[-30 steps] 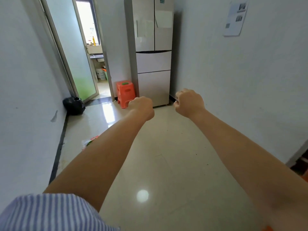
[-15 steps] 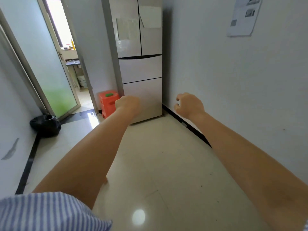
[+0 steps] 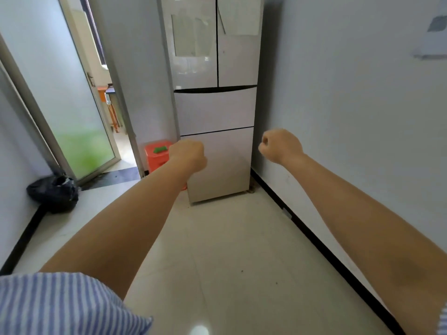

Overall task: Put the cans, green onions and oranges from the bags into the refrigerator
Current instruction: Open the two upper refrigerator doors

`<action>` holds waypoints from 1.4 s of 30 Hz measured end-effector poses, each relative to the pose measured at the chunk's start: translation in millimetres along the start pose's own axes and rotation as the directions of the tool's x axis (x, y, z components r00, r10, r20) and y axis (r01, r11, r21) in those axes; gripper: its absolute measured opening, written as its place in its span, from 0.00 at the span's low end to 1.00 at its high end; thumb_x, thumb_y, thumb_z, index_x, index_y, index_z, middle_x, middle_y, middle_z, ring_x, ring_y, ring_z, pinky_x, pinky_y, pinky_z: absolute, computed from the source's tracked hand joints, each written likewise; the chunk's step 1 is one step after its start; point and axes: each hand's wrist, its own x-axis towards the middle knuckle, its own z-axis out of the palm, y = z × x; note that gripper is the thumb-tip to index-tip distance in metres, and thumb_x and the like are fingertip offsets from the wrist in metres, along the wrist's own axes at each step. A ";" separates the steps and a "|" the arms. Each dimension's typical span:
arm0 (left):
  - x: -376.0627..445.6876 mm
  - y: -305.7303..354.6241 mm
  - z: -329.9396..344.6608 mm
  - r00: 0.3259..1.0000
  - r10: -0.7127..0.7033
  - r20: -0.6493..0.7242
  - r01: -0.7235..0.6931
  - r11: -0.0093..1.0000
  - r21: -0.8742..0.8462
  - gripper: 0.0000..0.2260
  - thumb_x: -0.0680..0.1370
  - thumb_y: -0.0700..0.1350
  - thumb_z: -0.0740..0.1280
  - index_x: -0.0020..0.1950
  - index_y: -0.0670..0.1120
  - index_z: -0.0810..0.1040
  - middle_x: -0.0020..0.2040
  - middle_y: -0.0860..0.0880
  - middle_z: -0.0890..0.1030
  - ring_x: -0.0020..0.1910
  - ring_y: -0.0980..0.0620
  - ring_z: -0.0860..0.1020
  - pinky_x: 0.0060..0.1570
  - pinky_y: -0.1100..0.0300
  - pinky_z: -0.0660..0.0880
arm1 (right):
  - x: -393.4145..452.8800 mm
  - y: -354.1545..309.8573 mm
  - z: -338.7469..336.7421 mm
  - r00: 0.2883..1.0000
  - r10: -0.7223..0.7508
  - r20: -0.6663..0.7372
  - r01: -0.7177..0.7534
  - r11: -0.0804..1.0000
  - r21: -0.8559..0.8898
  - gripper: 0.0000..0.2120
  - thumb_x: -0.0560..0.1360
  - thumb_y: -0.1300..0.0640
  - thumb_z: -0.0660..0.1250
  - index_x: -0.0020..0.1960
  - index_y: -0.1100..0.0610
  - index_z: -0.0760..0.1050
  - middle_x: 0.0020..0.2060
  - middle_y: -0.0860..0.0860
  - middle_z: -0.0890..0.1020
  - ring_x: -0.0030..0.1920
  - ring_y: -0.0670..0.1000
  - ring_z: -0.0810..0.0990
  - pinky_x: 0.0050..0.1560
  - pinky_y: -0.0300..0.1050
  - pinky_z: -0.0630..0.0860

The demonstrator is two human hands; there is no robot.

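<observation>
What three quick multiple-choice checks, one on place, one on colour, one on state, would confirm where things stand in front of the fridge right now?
1. Where does the orange stool stand?
A. Left of the refrigerator, by the doorway
B. Against the right wall
C. On top of the refrigerator

2. What colour is the bag on the floor at the left wall?
A. White
B. Black
C. Red

3. How are the refrigerator's doors and drawers?
A. Upper doors open
B. Bottom drawer pulled out
C. All closed

Answers:
1 A: the stool sits beside the refrigerator's left side.
2 B: the bag is dark and glossy black.
3 C: every front panel lies flush; the left hand and right hand, fingers curled, hold nothing.
</observation>
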 end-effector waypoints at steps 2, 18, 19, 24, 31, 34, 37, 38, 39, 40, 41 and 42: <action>55.5 2.6 11.6 1.000 -0.002 -0.001 0.002 1.000 0.014 0.13 0.77 0.41 0.59 0.57 0.39 0.77 0.58 0.40 0.78 0.58 0.41 0.77 0.55 0.52 0.74 | 58.7 10.2 24.7 1.000 -0.011 -0.004 0.011 1.000 0.021 0.13 0.74 0.63 0.58 0.50 0.69 0.78 0.49 0.64 0.81 0.50 0.63 0.79 0.46 0.52 0.76; 502.4 -23.3 73.8 0.999 0.016 -0.032 -0.015 1.000 0.018 0.08 0.77 0.39 0.58 0.48 0.39 0.77 0.45 0.42 0.74 0.49 0.41 0.76 0.42 0.58 0.67 | 476.0 54.1 182.0 1.000 0.009 0.009 -0.010 0.997 0.081 0.13 0.75 0.62 0.58 0.52 0.67 0.77 0.51 0.63 0.81 0.53 0.63 0.78 0.51 0.54 0.77; 525.0 -22.0 80.7 1.000 0.015 -0.024 -0.015 1.000 0.019 0.08 0.77 0.40 0.58 0.47 0.39 0.77 0.44 0.43 0.72 0.50 0.41 0.77 0.42 0.58 0.67 | 498.7 60.4 192.5 1.000 0.014 0.016 -0.015 0.996 0.090 0.13 0.75 0.61 0.58 0.52 0.67 0.77 0.51 0.63 0.81 0.52 0.62 0.78 0.51 0.53 0.77; 638.0 -19.1 119.5 1.000 -0.022 0.018 0.022 1.000 0.008 0.10 0.78 0.40 0.58 0.50 0.39 0.77 0.46 0.41 0.75 0.51 0.41 0.77 0.41 0.58 0.68 | 619.2 93.0 248.5 1.000 0.002 0.029 -0.006 0.991 0.131 0.13 0.75 0.61 0.58 0.51 0.68 0.78 0.50 0.64 0.82 0.50 0.63 0.79 0.49 0.53 0.77; 799.2 -16.3 139.4 0.984 -0.178 0.020 0.179 0.975 -0.131 0.14 0.80 0.45 0.58 0.55 0.39 0.77 0.56 0.41 0.79 0.56 0.41 0.78 0.48 0.54 0.74 | 791.1 120.0 304.4 0.999 -0.024 0.037 0.008 0.922 0.388 0.12 0.76 0.60 0.60 0.52 0.67 0.77 0.50 0.62 0.81 0.51 0.61 0.78 0.49 0.50 0.74; 853.3 -16.5 149.2 0.971 -0.240 0.014 0.236 0.939 -0.250 0.13 0.80 0.45 0.58 0.56 0.38 0.76 0.56 0.40 0.79 0.56 0.41 0.77 0.50 0.52 0.75 | 850.5 123.8 330.6 0.990 0.079 0.114 -0.131 0.810 0.572 0.13 0.77 0.59 0.60 0.51 0.68 0.77 0.47 0.63 0.81 0.46 0.59 0.77 0.47 0.47 0.73; 904.6 -17.1 164.5 0.937 -0.347 0.052 0.319 0.780 -0.539 0.15 0.80 0.45 0.61 0.61 0.37 0.75 0.56 0.41 0.79 0.58 0.42 0.77 0.54 0.53 0.73 | 899.6 116.0 355.8 0.891 0.228 0.393 -0.451 0.348 0.822 0.12 0.78 0.59 0.60 0.51 0.69 0.75 0.58 0.67 0.76 0.50 0.62 0.79 0.57 0.52 0.76; 921.6 -16.9 170.1 0.914 -0.395 0.092 0.348 0.647 -0.679 0.15 0.79 0.45 0.63 0.61 0.36 0.75 0.54 0.40 0.79 0.58 0.41 0.77 0.53 0.54 0.73 | 912.3 113.3 361.6 0.823 0.222 0.523 -0.553 0.104 0.826 0.13 0.78 0.60 0.60 0.58 0.68 0.72 0.64 0.66 0.72 0.56 0.61 0.78 0.59 0.52 0.74; 937.3 -15.3 175.1 0.887 -0.431 0.167 0.370 0.444 -0.816 0.14 0.79 0.45 0.63 0.59 0.36 0.76 0.50 0.39 0.79 0.55 0.41 0.79 0.50 0.55 0.74 | 924.2 112.3 367.8 0.760 0.183 0.624 -0.617 -0.099 0.781 0.18 0.78 0.60 0.60 0.65 0.67 0.67 0.67 0.65 0.68 0.62 0.61 0.74 0.62 0.53 0.72; 951.0 -13.4 178.8 0.856 -0.444 0.264 0.376 0.184 -0.908 0.12 0.79 0.44 0.64 0.55 0.36 0.76 0.48 0.39 0.79 0.50 0.42 0.80 0.46 0.57 0.73 | 934.6 112.3 373.5 0.718 0.145 0.681 -0.644 -0.235 0.728 0.22 0.78 0.59 0.61 0.69 0.66 0.62 0.69 0.65 0.65 0.66 0.61 0.71 0.65 0.53 0.70; 962.7 -10.3 180.7 0.818 -0.432 0.379 0.383 -0.082 -0.920 0.11 0.80 0.44 0.63 0.54 0.37 0.76 0.48 0.40 0.79 0.48 0.44 0.80 0.45 0.58 0.73 | 943.4 111.9 378.8 0.695 0.131 0.707 -0.648 -0.311 0.695 0.25 0.78 0.58 0.61 0.72 0.65 0.58 0.71 0.65 0.63 0.68 0.61 0.69 0.67 0.54 0.68; 973.0 -7.7 182.0 0.786 -0.392 0.479 0.366 -0.330 -0.870 0.12 0.80 0.43 0.63 0.57 0.36 0.75 0.51 0.40 0.78 0.52 0.46 0.79 0.49 0.59 0.74 | 951.7 111.9 385.2 0.685 0.129 0.717 -0.639 -0.366 0.677 0.28 0.78 0.56 0.61 0.73 0.65 0.56 0.71 0.65 0.62 0.69 0.61 0.68 0.68 0.54 0.67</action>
